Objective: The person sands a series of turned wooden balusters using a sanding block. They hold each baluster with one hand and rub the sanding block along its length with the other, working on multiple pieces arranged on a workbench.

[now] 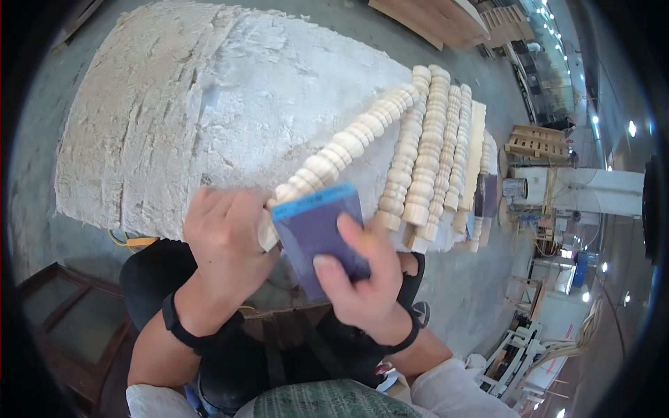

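Observation:
A pale turned wooden spindle [334, 157] slants across the padded white work surface [279, 90], its far end touching a row of similar spindles. My left hand [226, 233] is closed round its near, square-ended part. In my right hand [366, 279] is a purple sheet of sandpaper [306, 240] with a blue printed edge, the thumb and fingers pressed on its face. The sheet's upper edge overlaps the near part of the held spindle; I cannot tell whether they touch. The right hand is slightly blurred.
Several turned spindles [432, 139] lie side by side on the right of the surface, with a dark purple block [486, 195] beyond. A metal can [514, 188] stands farther right. A brown framed panel [73, 341] is at lower left, a wooden pallet [536, 143] at far right.

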`<state>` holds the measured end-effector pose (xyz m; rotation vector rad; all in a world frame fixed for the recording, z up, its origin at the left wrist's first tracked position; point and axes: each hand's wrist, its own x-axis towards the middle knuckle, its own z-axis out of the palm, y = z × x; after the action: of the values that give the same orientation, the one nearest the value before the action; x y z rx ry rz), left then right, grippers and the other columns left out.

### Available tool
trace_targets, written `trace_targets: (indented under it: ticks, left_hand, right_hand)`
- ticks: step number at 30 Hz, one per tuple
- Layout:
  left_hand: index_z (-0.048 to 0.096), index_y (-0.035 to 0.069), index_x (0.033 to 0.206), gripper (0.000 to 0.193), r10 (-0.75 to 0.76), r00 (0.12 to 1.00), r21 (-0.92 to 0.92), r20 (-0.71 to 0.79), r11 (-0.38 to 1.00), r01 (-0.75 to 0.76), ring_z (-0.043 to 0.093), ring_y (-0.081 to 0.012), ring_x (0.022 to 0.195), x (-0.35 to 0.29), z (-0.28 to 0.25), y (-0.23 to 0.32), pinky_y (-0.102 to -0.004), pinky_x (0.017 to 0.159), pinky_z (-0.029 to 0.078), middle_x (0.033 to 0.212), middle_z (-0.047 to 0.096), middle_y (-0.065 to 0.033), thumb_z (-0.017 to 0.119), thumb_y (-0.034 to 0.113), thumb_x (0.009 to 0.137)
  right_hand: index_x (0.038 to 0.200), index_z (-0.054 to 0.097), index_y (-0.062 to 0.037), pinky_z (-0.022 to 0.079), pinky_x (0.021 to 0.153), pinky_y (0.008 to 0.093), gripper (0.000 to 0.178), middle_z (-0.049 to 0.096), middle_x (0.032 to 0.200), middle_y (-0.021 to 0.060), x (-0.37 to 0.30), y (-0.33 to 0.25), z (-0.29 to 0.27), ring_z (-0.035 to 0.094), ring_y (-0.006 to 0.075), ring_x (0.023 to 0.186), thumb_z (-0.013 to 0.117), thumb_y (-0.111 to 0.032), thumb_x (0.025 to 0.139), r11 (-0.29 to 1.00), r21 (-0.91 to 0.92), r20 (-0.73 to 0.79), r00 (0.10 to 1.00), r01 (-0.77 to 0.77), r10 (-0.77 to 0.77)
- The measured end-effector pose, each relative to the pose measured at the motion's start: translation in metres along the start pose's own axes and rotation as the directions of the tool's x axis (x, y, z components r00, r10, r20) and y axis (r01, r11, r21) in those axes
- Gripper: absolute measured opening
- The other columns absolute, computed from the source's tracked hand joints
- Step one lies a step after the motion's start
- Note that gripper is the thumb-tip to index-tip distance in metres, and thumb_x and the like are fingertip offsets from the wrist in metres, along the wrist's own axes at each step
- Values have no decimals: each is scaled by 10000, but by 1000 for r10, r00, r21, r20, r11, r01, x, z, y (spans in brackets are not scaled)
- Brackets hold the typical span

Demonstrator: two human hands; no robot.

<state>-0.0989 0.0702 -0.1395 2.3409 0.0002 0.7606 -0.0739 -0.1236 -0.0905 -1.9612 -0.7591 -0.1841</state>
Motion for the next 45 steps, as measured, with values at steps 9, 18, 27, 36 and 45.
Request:
trace_targets:
  ticks: [9,18,27,36,45]
  left_hand:
    - [703,88,916,180,71,997,92,-18,993,-69,659,-355,751,-5,8,-9,-464,722,489,777,672,-106,809,169,794]
    - [746,86,990,230,102,995,-7,-17,995,-102,679,-350,808,-7,1,-7,-451,759,498,861,720,-110,800,122,769]
    - [709,66,965,238,162,987,109,14,981,-162,672,-340,794,-8,2,-8,-451,732,486,860,702,-115,809,174,777]
    - [670,84,872,189,93,996,62,6,994,-93,649,-363,749,-5,3,-2,-448,716,499,746,647,-110,822,164,793]
    - [715,103,867,120,85,994,35,-64,996,-82,673,-334,724,-1,6,-5,-448,697,508,761,687,-95,797,186,841]
  right_hand:
    - [1327,697,-65,482,623,339,500,641,972,146,16,5,2,617,262,748,848,-65,850,991,-131,75,997,39,-29]
    - [1350,676,-38,469,647,343,516,597,929,135,-24,15,-29,574,240,745,848,-61,864,1000,28,-20,1000,-5,5]
    - [1312,687,15,513,707,360,471,665,961,144,64,-1,19,624,263,796,816,-15,859,980,-187,103,994,61,-42]
    - [1306,695,1,500,683,357,495,665,952,135,26,6,-2,628,284,791,835,-4,831,978,-171,30,993,121,-118]
    - [1340,702,-82,559,751,369,466,667,1072,152,-29,12,-32,698,281,892,832,-114,894,967,-253,253,961,-45,110]
